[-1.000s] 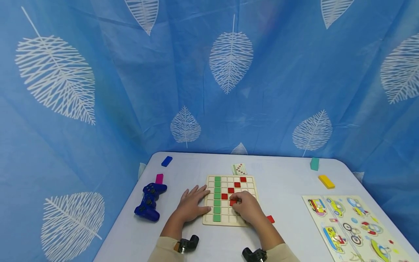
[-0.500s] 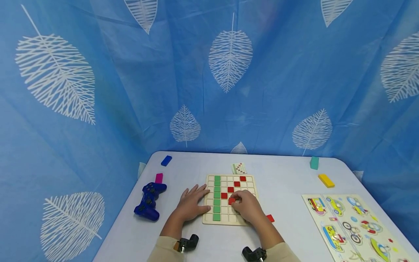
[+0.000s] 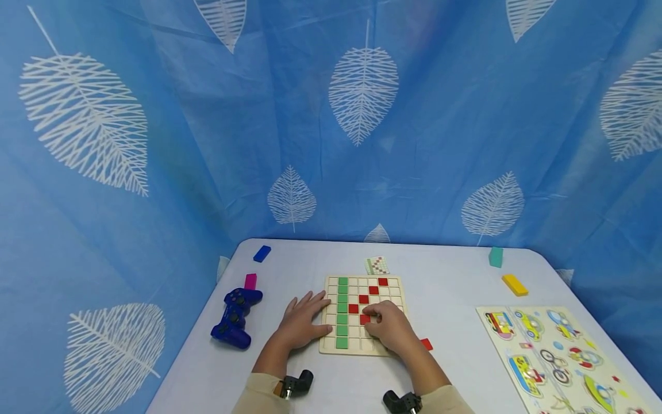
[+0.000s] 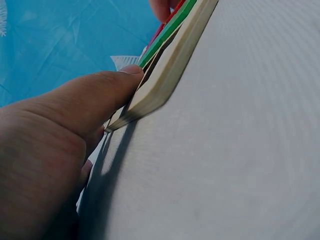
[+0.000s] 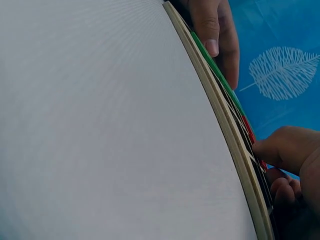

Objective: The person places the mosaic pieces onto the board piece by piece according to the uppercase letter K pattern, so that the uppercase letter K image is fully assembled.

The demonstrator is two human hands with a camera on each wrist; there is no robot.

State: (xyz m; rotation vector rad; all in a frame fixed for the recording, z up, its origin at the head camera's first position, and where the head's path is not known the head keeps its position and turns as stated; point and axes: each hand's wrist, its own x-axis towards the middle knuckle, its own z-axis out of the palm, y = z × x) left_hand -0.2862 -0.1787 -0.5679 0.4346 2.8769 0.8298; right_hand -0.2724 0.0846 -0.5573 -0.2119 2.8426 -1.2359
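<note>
A wooden grid board (image 3: 357, 347) lies on the white table, with a column of green tiles (image 3: 342, 329) and a diagonal of red tiles (image 3: 373, 290). Spread fingers of my left hand (image 3: 301, 323) rest on the board's left edge; its thumb (image 4: 100, 95) lies on the rim in the left wrist view. With thumb and bent fingers, my right hand (image 3: 390, 328) pinches a red tile (image 3: 365, 319) at a cell right of and below the lowest placed red one. Fingers partly cover that tile. Beside the right forearm lies another red tile (image 3: 426, 344).
A small pattern card (image 3: 377, 265) lies behind the board. At left are a blue game controller (image 3: 235, 319), a pink block (image 3: 250, 281) and a blue block (image 3: 262, 253). Toward the right are a picture puzzle (image 3: 550, 356), a yellow block (image 3: 514, 285) and a teal block (image 3: 496, 257).
The red tile in my right hand was shifted slightly up and left, then came down to sit lower at its cell. My left hand stays on the board.
</note>
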